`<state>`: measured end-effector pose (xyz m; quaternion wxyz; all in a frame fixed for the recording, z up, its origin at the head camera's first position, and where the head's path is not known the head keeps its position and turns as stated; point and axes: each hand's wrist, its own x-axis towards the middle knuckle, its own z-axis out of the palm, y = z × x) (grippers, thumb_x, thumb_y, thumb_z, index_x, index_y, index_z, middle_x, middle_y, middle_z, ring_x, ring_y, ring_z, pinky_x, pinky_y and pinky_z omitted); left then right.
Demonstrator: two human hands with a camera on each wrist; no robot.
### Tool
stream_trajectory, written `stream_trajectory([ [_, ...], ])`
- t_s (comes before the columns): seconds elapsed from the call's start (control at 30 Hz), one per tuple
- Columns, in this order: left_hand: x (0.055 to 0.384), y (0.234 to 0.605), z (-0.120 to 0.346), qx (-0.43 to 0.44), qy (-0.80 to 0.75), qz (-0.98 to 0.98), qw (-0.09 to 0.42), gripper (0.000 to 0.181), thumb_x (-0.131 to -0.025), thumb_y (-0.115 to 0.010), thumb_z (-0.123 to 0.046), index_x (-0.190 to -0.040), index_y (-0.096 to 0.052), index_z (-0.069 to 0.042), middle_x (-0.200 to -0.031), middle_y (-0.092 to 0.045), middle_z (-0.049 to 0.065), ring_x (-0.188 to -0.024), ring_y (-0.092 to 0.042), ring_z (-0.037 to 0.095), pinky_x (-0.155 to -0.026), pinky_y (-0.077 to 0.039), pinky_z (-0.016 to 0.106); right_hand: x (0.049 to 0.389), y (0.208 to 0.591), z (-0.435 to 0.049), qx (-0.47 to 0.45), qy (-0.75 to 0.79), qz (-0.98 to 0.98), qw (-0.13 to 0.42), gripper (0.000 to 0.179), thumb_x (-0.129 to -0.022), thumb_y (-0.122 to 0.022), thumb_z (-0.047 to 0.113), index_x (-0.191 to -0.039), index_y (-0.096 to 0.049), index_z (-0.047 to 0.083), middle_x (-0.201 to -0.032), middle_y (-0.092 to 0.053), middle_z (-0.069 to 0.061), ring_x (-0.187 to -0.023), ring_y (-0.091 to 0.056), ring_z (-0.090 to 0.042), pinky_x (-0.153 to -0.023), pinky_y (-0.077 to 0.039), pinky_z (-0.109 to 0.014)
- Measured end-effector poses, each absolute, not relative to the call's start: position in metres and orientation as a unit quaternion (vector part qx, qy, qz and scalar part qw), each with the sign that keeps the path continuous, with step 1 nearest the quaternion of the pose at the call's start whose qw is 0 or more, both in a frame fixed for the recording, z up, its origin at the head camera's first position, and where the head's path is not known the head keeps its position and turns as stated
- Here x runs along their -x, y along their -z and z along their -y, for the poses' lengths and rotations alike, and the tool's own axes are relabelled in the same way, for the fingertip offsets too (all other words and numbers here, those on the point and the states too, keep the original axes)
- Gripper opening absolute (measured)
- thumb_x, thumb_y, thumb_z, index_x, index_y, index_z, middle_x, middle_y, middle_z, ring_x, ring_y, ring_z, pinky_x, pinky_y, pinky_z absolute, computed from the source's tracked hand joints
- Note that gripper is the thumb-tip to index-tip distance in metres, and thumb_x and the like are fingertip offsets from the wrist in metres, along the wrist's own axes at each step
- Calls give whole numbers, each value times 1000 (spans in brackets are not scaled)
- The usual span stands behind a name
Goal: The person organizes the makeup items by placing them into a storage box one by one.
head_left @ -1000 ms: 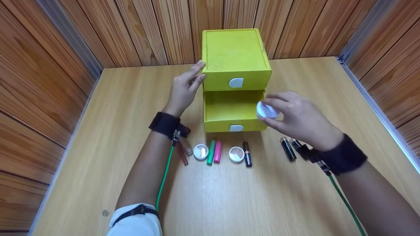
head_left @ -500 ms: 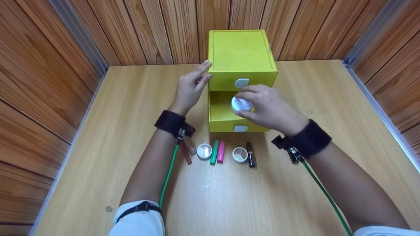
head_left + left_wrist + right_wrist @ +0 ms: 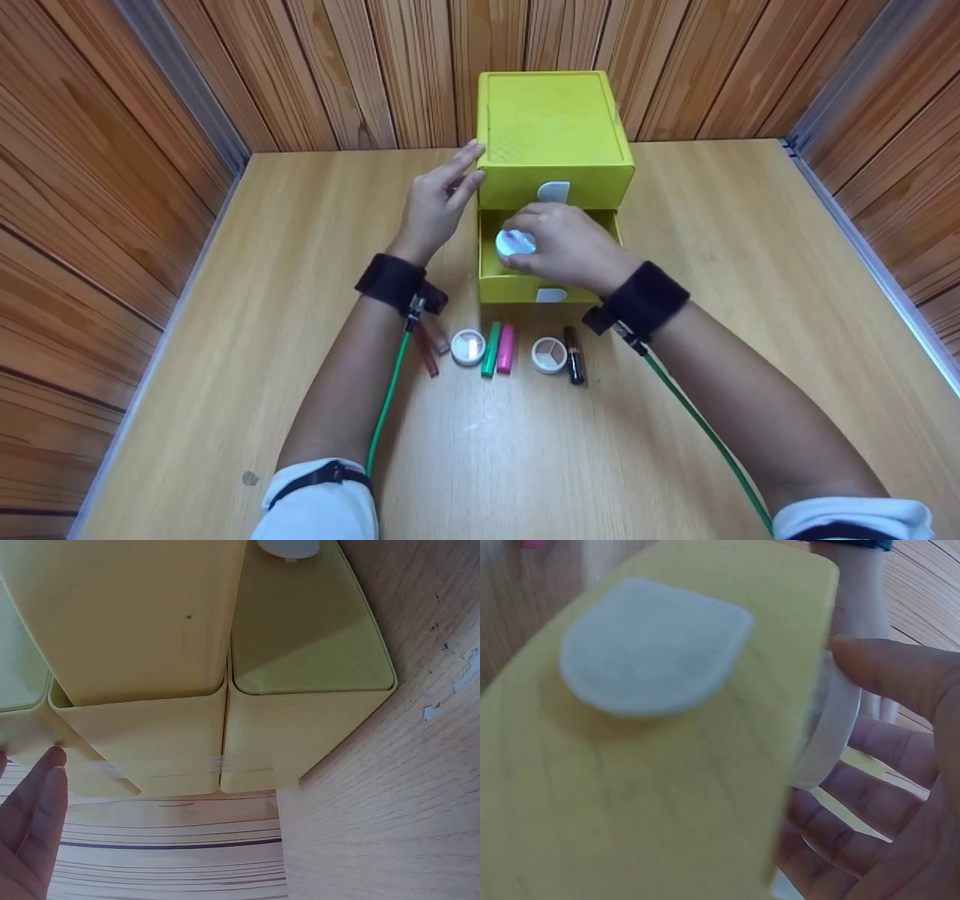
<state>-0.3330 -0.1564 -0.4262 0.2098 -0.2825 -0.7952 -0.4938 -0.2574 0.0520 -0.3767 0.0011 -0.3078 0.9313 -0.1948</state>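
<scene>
My right hand (image 3: 566,244) pinches a round white compact (image 3: 515,243) with a shiny face, over the pulled-out drawer (image 3: 506,289) of a yellow-green drawer unit (image 3: 555,116). From the right wrist, the thumb (image 3: 892,671) lies on the rim of the compact (image 3: 838,724), the other fingers beneath it, just behind the drawer front with its white tab handle (image 3: 652,649). My left hand (image 3: 442,199) rests its fairly straight fingertips against the unit's left side. In the left wrist view those fingers (image 3: 45,799) are at the unit's wall, and the drawer (image 3: 135,615) juts out.
In front of the unit lie two reddish-brown tubes (image 3: 424,352), a round white compact (image 3: 468,348), a green tube (image 3: 490,350), a pink tube (image 3: 505,349), a three-shade round palette (image 3: 549,355) and a black tube (image 3: 574,355). Wood-panelled walls (image 3: 420,67) enclose the table.
My right hand has moved left with the compact, from the drawer's right edge to over its inside. Its forearm now covers the black tubes at right. The left hand stays at the unit's side.
</scene>
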Motion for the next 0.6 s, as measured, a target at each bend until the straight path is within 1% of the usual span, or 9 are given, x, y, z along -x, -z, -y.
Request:
stream_trajectory([
  [0.23,332,426,156,287,484,795,226,40,-99,-57,-28,-136,-58,-11,-140,-51,4,-98,-68,12,-86,-52,22,265,390,-42,306,185,-934,24,44,-87,-73,38,-119,-68,8,-116,-66,-7,-101,-59,-22,-82,-50,-37],
  [0.37,331,425,156,290,479,798,225,40,-100,-56,-29,-136,-57,-11,-141,-50,5,-98,-68,11,-87,-52,22,268,394,-38,291,186,-937,50,44,-88,-72,39,-120,-68,9,-116,-66,-7,-101,-58,-22,-83,-49,-37],
  [0.6,332,425,156,289,484,796,219,41,-100,-56,-29,-136,-56,-12,-142,-50,5,-98,-68,12,-88,-51,22,276,398,-33,286,192,-934,92,38,-88,-72,34,-117,-70,10,-105,-67,-3,-94,-57,-21,-83,-48,-36],
])
